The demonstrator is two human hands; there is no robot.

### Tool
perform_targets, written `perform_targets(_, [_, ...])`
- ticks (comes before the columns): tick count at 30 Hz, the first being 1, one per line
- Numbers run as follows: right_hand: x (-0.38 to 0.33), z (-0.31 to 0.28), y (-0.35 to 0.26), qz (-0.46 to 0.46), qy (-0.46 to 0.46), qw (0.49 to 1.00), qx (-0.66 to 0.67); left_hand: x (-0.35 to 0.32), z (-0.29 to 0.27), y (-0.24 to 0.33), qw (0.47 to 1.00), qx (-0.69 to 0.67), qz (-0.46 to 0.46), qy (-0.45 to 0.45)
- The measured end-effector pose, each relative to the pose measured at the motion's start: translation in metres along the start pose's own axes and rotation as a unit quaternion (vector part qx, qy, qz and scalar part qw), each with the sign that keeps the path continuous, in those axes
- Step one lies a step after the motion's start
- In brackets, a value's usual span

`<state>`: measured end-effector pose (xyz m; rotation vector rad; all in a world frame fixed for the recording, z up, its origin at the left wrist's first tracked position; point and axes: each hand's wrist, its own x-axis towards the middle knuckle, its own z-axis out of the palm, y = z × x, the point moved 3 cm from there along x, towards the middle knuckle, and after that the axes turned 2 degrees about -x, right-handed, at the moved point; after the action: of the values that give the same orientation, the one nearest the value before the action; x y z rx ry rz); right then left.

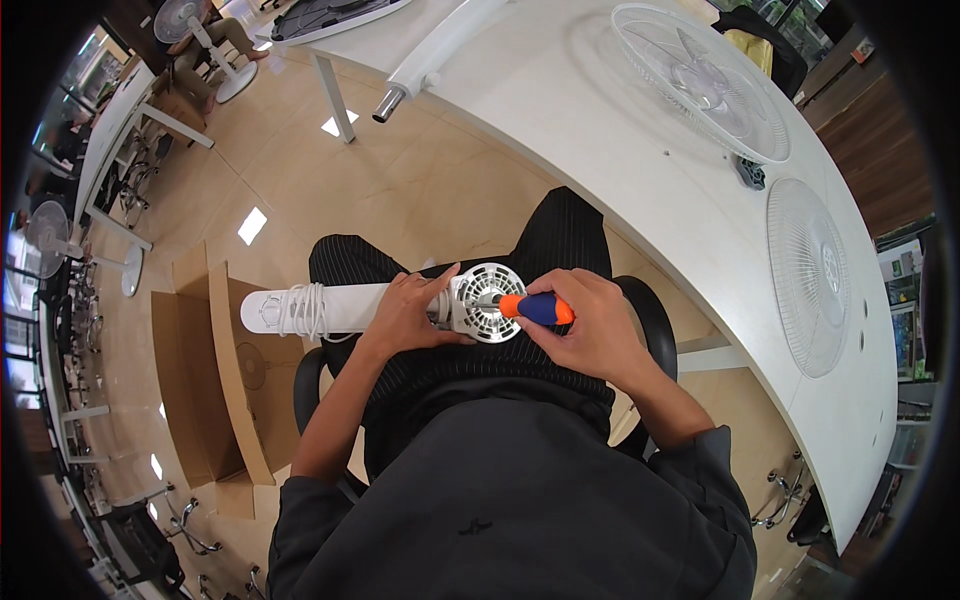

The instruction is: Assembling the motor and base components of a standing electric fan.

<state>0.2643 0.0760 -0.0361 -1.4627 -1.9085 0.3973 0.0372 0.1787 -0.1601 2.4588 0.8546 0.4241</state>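
Across my lap lies a white fan body (355, 308), its column pointing left with a white cord (303, 311) wound round it. At its right end is a round, slotted motor housing (492, 275). My left hand (408, 312) is wrapped round the fan just left of that housing, thumb and fingers on opposite sides. In my right hand (597, 325) is an orange and blue screwdriver (541, 308), gripped by the handle. Its shaft points left over the middle of the housing; the tip's exact contact is too small to make out.
On the white table (560, 75) to the right are a fan cage with blades (700, 80), a round grille (812, 275), a dark knob-like part (749, 172) and a white pole (440, 55). An open cardboard box (245, 375) stands on the floor at left.
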Motion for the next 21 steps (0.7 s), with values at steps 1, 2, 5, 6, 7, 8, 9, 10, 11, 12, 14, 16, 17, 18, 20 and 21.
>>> perform_targets(1, [0.0, 0.0, 0.0, -0.001, 0.003, 1.0, -0.002, 0.001, 0.0, 0.0, 1.0, 0.01, -0.008, -0.004])
perform_targets(2, [0.0, 0.0, -0.001, -0.003, 0.006, 1.0, -0.004, 0.001, 0.0, 0.0, 1.0, 0.01, -0.008, -0.004])
perform_targets(5, [0.0, -0.001, 0.001, -0.002, 0.013, 1.0, 0.0, 0.002, -0.003, 0.004, 0.999, 0.011, -0.039, -0.016])
perform_targets(6, [0.0, -0.002, 0.0, -0.002, 0.013, 1.0, 0.0, 0.003, -0.005, 0.007, 0.999, -0.007, -0.034, -0.013])
perform_targets(7, [0.0, -0.003, -0.001, -0.002, 0.012, 1.0, -0.001, 0.003, -0.007, 0.009, 0.999, -0.025, -0.03, -0.01])
perform_targets(8, [0.001, -0.003, -0.002, -0.003, 0.012, 1.0, -0.002, 0.002, -0.005, 0.006, 0.999, -0.025, -0.03, -0.01])
perform_targets(9, [0.001, -0.003, -0.002, -0.002, 0.012, 1.0, -0.002, 0.002, -0.002, 0.003, 1.0, -0.025, 0.0, 0.005])
perform_targets(10, [0.001, -0.003, -0.002, -0.003, 0.012, 1.0, -0.003, 0.002, -0.002, 0.005, 0.999, -0.026, 0.031, 0.019])
perform_targets(11, [0.001, -0.003, -0.003, -0.003, 0.013, 1.0, -0.005, 0.002, -0.002, 0.005, 0.999, -0.026, 0.031, 0.019])
perform_targets(12, [0.001, -0.003, -0.003, -0.002, 0.013, 1.0, -0.005, 0.001, -0.002, 0.005, 0.999, -0.03, 0.027, 0.019])
perform_targets(14, [0.001, -0.004, -0.003, 0.0, 0.009, 1.0, -0.004, 0.003, -0.003, 0.007, 0.999, -0.034, 0.024, 0.019])
perform_targets(16, [0.0, -0.004, -0.002, -0.003, 0.013, 1.0, -0.004, 0.004, -0.003, 0.01, 1.0, -0.021, 0.017, 0.013])
perform_targets(17, [-0.001, -0.004, -0.001, -0.006, 0.017, 1.0, -0.003, 0.004, -0.004, 0.013, 1.0, -0.022, 0.018, 0.012])
perform_targets(18, [-0.001, -0.004, -0.001, -0.005, 0.017, 1.0, -0.004, 0.005, -0.004, 0.015, 1.0, 0.004, 0.002, -0.009])
perform_targets(20, [-0.001, -0.004, 0.0, -0.007, 0.021, 1.0, -0.002, 0.006, -0.005, 0.018, 0.999, 0.028, -0.015, -0.033])
perform_targets(21, [-0.002, -0.004, 0.001, -0.005, 0.021, 1.0, -0.001, 0.006, -0.005, 0.019, 0.998, 0.037, -0.026, -0.05])
